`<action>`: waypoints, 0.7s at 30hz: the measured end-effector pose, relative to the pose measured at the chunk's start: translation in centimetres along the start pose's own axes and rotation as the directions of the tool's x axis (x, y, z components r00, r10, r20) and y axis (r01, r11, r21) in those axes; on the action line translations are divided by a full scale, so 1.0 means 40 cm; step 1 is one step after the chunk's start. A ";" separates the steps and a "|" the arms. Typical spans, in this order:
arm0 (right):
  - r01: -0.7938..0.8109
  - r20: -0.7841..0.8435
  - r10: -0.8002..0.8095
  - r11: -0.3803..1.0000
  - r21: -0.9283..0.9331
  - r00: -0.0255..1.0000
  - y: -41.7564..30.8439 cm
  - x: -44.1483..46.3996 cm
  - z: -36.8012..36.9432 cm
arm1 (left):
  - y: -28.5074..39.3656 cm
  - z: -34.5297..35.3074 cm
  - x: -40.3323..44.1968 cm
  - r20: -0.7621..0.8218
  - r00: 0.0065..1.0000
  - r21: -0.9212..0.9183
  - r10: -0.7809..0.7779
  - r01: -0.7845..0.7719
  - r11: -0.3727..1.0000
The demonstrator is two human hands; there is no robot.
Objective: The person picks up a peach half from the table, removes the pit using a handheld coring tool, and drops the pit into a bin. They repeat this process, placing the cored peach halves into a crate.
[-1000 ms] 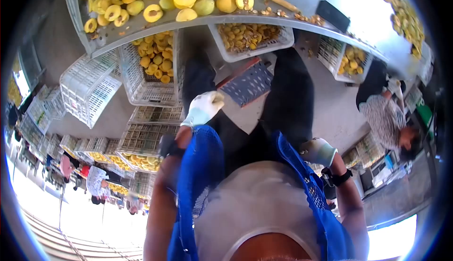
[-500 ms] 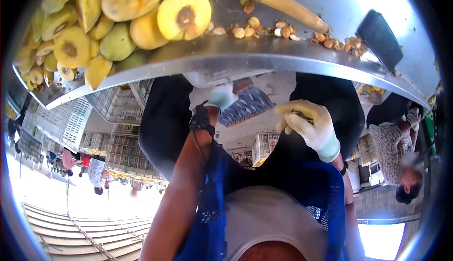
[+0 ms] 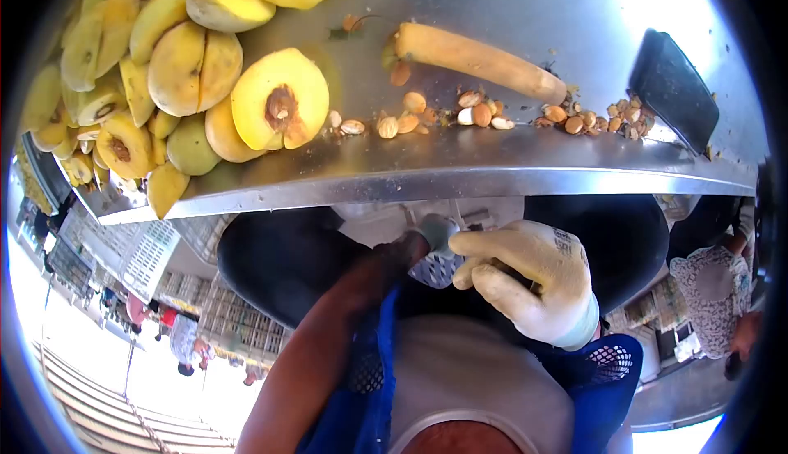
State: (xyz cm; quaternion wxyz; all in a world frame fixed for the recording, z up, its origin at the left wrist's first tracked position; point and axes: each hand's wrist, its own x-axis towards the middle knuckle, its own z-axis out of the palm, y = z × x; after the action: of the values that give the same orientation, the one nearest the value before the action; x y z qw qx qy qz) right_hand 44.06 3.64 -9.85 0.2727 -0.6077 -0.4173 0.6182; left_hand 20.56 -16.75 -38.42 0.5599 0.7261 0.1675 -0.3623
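My right hand (image 3: 533,277), in a whitish, yellow-stained glove, is raised in front of my body below the table edge. Its fingers are curled, and what they hold, if anything, is hidden. Farther down, my left hand (image 3: 437,232) reaches below the table in a pale glove. It is small, and its fingers cannot be made out. A grey-blue perforated piece (image 3: 437,270) shows right beside it; whether they touch is unclear. Above on the metal table (image 3: 369,154) lies a halved yellow fruit (image 3: 308,97), like a peach with a brown centre.
A pile of cut yellow fruit (image 3: 176,72) fills the table's left. Brown pits (image 3: 402,123) lie along the near edge, below a tan rod (image 3: 480,60). A dark flat slab (image 3: 675,89) rests at right. White crates (image 3: 135,249) and another person (image 3: 710,298) are beyond.
The view has shifted, so the table sits lower. My right hand appears larger and lower, still curled. My left hand also appears lower and farther right, with less of the perforated piece showing.
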 end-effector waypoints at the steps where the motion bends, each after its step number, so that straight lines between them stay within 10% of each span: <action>1: 0.030 -0.026 -0.030 0.999 -0.027 0.999 -0.003 -0.003 0.006 | -0.007 -0.002 0.008 0.000 1.000 0.015 0.011 -0.011 1.000; 8: 0.262 -0.243 -0.298 0.950 -0.169 0.923 0.025 -0.032 0.086 | -0.014 -0.017 0.080 -0.045 0.993 0.141 0.106 -0.098 0.985; 21: 0.865 0.095 -0.896 0.386 -0.319 0.435 -0.095 -0.268 0.274 | 0.591 -0.123 -0.037 0.185 0.800 0.290 0.572 -0.600 0.746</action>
State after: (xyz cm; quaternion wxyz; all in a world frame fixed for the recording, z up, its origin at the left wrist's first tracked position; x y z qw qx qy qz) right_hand 33.88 -5.53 -1.98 0.4748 -0.3573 -0.7564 0.2734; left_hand 36.56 -19.42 -20.48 0.5201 0.8100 -0.1565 -0.2213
